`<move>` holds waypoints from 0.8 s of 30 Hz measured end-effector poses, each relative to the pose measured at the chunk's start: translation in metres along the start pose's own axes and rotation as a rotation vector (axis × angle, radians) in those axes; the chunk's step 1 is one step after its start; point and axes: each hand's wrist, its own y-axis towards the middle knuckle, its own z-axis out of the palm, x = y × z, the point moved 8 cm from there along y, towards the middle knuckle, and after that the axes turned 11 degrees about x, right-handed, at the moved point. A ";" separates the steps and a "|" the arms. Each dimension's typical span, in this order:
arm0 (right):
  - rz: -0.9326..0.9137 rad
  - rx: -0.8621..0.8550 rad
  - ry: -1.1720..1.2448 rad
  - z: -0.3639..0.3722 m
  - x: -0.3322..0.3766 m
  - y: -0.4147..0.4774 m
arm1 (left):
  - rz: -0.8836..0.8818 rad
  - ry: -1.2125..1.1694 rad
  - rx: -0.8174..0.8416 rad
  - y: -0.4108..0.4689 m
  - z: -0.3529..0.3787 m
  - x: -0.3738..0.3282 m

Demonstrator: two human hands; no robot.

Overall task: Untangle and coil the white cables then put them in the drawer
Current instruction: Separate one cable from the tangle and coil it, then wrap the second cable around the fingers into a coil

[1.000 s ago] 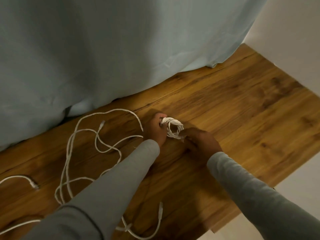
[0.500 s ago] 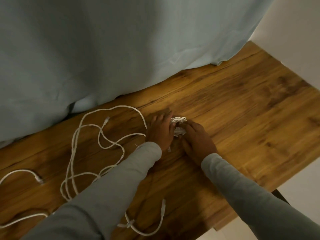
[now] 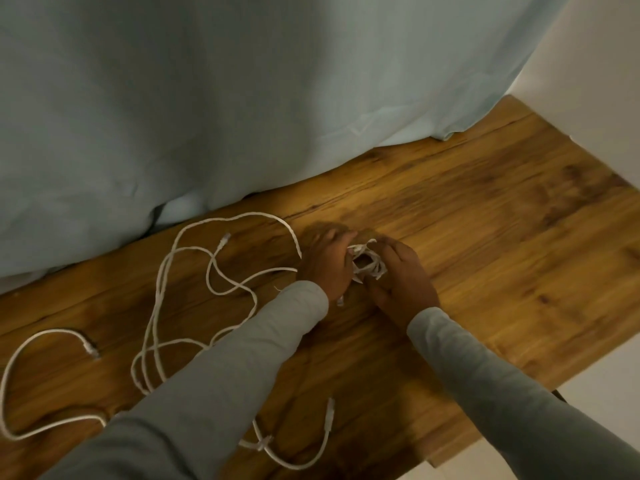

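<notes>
A small coil of white cable (image 3: 367,262) sits between my two hands near the middle of the wooden table (image 3: 502,244). My left hand (image 3: 327,261) grips its left side and my right hand (image 3: 403,278) holds its right side, fingers curled round the loops. A long loose tangle of white cable (image 3: 194,282) spreads over the table to the left, partly hidden under my left sleeve. Another white cable (image 3: 34,344) loops at the far left edge, and one more white cable (image 3: 322,441) lies near the front edge. No drawer is in view.
A pale blue cloth (image 3: 242,98) hangs along the back of the table, touching its far edge. A white wall (image 3: 588,64) rises at the right. The table's right corner and front edge drop off to a light floor (image 3: 595,393).
Both hands have closed in round the coil, which was more open a second ago and is now bunched tighter between them. The loose cables on the left have not moved.
</notes>
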 end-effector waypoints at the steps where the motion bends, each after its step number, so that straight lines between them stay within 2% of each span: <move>1: -0.006 -0.003 0.001 0.000 0.001 0.000 | 0.002 -0.001 0.001 -0.001 -0.001 0.000; 5: -0.043 -0.037 -0.002 -0.003 0.010 -0.003 | 0.026 -0.010 0.006 -0.008 -0.004 -0.005; 8: -0.099 -0.111 -0.051 -0.008 0.021 -0.007 | 0.076 -0.051 -0.064 -0.021 -0.021 -0.015; 14: -0.229 -0.186 -0.051 -0.008 0.073 -0.013 | 0.067 -0.296 -0.195 -0.077 -0.070 0.010; 17: -0.272 -0.078 0.133 0.004 0.100 -0.024 | 0.026 -0.339 -0.272 -0.119 -0.092 0.034; 20: -0.139 0.105 0.245 0.028 0.099 -0.042 | 0.044 -0.408 -0.389 -0.172 -0.100 0.045; 24: 0.105 0.279 0.317 0.068 0.083 -0.089 | 0.002 -0.482 -0.277 -0.219 -0.059 0.056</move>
